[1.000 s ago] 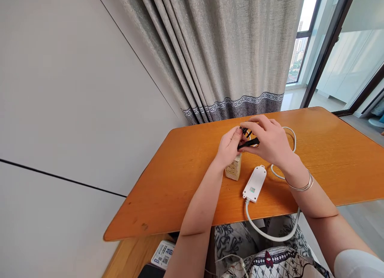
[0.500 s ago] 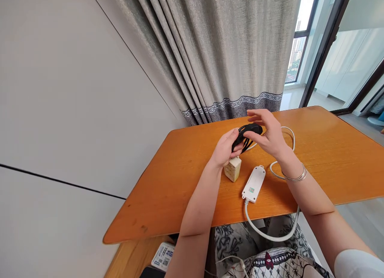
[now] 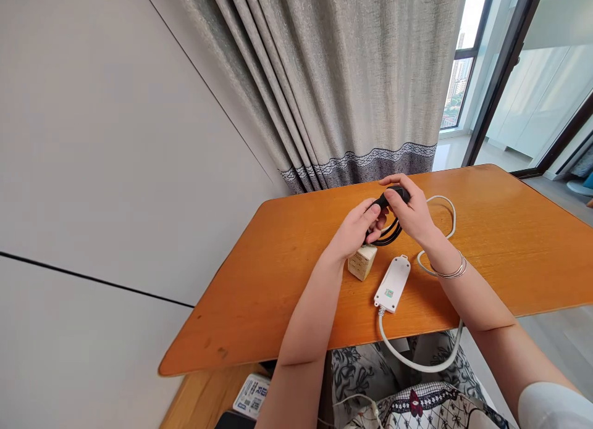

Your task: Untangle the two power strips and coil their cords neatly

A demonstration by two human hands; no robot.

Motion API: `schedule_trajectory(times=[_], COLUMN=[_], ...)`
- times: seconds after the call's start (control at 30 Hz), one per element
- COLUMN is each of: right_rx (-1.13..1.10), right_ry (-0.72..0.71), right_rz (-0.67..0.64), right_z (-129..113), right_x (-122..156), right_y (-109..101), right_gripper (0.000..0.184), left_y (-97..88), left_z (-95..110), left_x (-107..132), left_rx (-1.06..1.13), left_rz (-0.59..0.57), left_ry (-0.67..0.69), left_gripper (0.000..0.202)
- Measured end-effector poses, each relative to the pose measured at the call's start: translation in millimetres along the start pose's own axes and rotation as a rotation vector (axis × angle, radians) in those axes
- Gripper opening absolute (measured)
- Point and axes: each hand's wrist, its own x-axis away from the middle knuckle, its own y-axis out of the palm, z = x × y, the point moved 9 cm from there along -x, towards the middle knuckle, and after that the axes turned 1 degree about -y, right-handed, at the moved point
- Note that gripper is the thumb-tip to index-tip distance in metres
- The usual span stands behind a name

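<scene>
Cable: a coiled black rubber power cable point(image 3: 388, 231), bundled into loops and held above the orange wooden table point(image 3: 287, 281).
Progress: loops look gathered; the black plug end point(image 3: 393, 195) is still loose on top.
Left hand point(image 3: 356, 230): closed around the coil's near side.
Right hand point(image 3: 410, 214): fingers pinched on the plug end.
Nearby: cream cube socket adapter point(image 3: 362, 261) just below; white power strip point(image 3: 392, 283) beside it.

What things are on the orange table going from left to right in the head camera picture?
Cream cube adapter → black cable bundle held in both hands → white power strip → loop of white cord.
</scene>
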Motion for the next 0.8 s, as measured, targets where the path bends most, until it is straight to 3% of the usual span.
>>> schedule_trajectory(times=[0.33, 0.57, 0.7, 0.8], right_rx=[0.001, -0.407, -0.437, -0.403], right_ry=[0.048, 0.192, 0.259, 0.319], right_rz=[0.01, -0.108, -0.104, -0.08], right_z=[9, 36, 46, 52], right_x=[-3, -6, -1, 4], right_y=[-2, 18, 32, 39], right_gripper=[0.036, 0.068, 0.071, 0.074], left_y=[-18.3, -35.5, -43.8, -45.5], left_z=[7, 6, 6, 5], left_x=[-1, -3, 0, 0], left_rx=[-0.114, 0.183, 0.276, 0.296], left_rz=[0.218, 0.401, 0.53, 0.561], left_ry=[0.18, 0.185, 0.144, 0.127], left_gripper=[0.052, 0.057, 0.058, 0.058])
